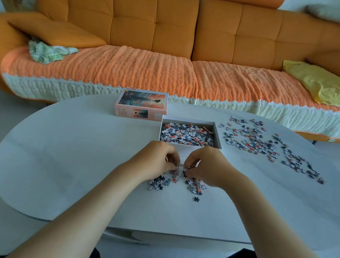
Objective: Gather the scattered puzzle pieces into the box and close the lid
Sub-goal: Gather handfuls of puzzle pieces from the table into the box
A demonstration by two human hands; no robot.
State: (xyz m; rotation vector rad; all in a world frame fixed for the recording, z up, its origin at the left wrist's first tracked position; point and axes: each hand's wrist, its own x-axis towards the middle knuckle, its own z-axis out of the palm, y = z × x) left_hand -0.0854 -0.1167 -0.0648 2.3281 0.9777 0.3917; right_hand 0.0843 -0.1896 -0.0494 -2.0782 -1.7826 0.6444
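two hands cup a heap before the open box
the left hand (157, 159) and right hand (207, 166) curl their fingers round the small heap of pieces (177, 182), meeting so none slip out. the box (218, 134), part filled, sits just behind for a short lift; its lid (142, 105) waits beside it, while scattered pieces (268, 145) lie further right on the bench (68, 149).
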